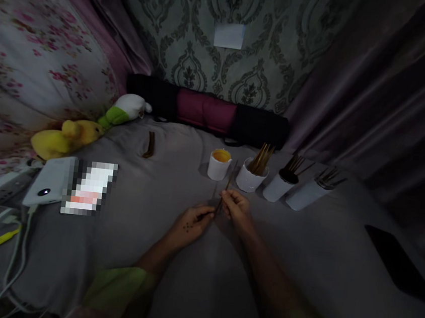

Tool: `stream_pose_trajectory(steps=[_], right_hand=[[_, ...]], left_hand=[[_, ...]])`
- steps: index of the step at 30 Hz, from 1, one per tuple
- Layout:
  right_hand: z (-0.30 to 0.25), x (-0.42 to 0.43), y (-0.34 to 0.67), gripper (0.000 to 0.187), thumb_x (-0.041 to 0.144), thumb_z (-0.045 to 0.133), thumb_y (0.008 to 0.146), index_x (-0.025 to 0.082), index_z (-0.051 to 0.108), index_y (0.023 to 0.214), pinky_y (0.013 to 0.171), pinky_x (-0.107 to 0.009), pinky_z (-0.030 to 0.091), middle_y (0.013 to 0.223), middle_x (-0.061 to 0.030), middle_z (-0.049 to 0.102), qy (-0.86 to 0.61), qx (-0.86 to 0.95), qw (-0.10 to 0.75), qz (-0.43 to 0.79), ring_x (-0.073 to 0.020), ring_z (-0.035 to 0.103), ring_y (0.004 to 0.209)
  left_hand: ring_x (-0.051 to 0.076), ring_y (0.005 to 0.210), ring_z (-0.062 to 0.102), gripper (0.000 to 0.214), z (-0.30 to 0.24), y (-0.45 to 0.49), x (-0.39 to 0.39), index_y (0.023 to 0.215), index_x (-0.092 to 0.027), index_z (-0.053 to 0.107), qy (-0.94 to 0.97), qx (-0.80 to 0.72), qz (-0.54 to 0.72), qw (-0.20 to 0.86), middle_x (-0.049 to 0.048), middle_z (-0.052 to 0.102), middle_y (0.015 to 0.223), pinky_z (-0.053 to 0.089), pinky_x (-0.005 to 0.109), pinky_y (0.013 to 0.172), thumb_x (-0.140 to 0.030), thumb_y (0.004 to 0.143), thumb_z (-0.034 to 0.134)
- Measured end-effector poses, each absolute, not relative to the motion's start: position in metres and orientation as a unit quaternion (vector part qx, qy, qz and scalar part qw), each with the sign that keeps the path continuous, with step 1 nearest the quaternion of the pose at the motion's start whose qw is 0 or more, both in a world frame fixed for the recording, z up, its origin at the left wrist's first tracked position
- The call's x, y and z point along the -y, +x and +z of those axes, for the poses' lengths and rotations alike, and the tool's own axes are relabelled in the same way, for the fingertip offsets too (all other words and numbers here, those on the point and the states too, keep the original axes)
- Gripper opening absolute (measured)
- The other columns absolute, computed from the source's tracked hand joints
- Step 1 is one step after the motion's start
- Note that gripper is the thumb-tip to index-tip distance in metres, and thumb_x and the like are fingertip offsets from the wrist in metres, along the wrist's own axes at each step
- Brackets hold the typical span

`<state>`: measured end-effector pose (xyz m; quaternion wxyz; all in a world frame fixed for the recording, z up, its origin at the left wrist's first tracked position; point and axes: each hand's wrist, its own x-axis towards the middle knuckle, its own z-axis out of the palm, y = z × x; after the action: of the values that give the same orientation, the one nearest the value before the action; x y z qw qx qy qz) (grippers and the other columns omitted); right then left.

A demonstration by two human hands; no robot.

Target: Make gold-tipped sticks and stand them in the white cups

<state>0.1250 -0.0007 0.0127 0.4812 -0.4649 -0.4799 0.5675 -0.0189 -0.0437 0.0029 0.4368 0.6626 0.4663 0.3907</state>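
A thin brown stick (230, 175) stands tilted between my two hands, its upper end rising toward the cups. My right hand (236, 208) is closed in a pinch around its middle. Lower down, the fingers of my left hand (191, 226) are closed on the same stick near its bottom end, which they partly hide. Just beyond the hands is a white cup (218, 171) that is orange-yellow inside. To its right, a wider white cup (248, 181) holds several golden-brown sticks (262, 159).
Two white cylinders (275, 188) (303, 195) with dark sticks lean at right. Brown pieces (149, 145) lie left of the cups. Farther left are a white power bank (53, 180), a blurred screen, cables and plush toys (70, 139). A black-and-maroon bag (206, 110) lies along the wall; a dark flat object (399, 262) is at right.
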Motion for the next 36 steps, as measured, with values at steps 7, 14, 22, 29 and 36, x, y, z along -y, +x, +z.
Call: stream_pose_trajectory(steps=[7,14,22,29,36], right_hand=[[0.015,0.002,0.124,0.038,0.052,0.057,0.066,0.014,0.057,0.073,0.032,-0.018,0.019,0.041,0.0059,0.04,-0.464,0.479,0.478,0.571,-0.004,0.029,0.033],[0.016,0.002,0.124,0.034,0.048,0.056,0.069,0.014,0.058,0.075,0.033,-0.018,0.02,0.042,0.0061,0.039,-0.463,0.498,0.474,0.559,-0.0038,0.03,0.035],[0.02,0.004,0.123,0.036,0.049,0.057,0.067,0.014,0.059,0.076,0.034,-0.019,0.022,0.045,0.0048,0.041,-0.473,0.502,0.477,0.545,-0.0048,0.032,0.037],[0.017,0.003,0.124,0.033,0.046,0.052,0.073,0.015,0.058,0.08,0.038,-0.019,0.024,0.049,0.0046,0.04,-0.464,0.541,0.468,0.523,-0.0053,0.033,0.041],[0.01,0.001,0.125,0.032,0.045,0.05,0.074,0.015,0.059,0.084,0.041,-0.019,0.027,0.059,0.0011,0.047,-0.464,0.587,0.465,0.473,-0.0071,0.038,0.048]], left_hand=[[0.01,0.06,0.048,0.032,0.006,-0.018,0.044,0.097,-0.015,0.062,0.565,-0.468,0.383,0.561,0.0034,0.059,0.074,0.036,0.021,0.055,-0.036,0.075,0.051],[0.005,0.05,0.042,0.037,0.014,-0.02,0.045,0.093,-0.013,0.06,0.513,-0.435,0.369,0.642,0.0016,0.054,0.068,0.029,0.018,0.044,-0.044,0.074,0.05],[0.005,0.049,0.043,0.038,0.007,-0.023,0.043,0.102,-0.013,0.056,0.428,-0.389,0.376,0.724,0.0025,0.054,0.073,0.027,0.018,0.042,-0.042,0.077,0.049],[0.005,0.05,0.045,0.035,0.012,-0.024,0.043,0.097,-0.012,0.057,0.347,-0.374,0.383,0.77,0.0035,0.055,0.073,0.026,0.019,0.044,-0.036,0.073,0.056],[0.005,0.052,0.045,0.032,0.01,-0.025,0.041,0.097,-0.012,0.057,0.313,-0.376,0.391,0.78,0.0026,0.055,0.07,0.027,0.019,0.046,-0.03,0.071,0.06]])
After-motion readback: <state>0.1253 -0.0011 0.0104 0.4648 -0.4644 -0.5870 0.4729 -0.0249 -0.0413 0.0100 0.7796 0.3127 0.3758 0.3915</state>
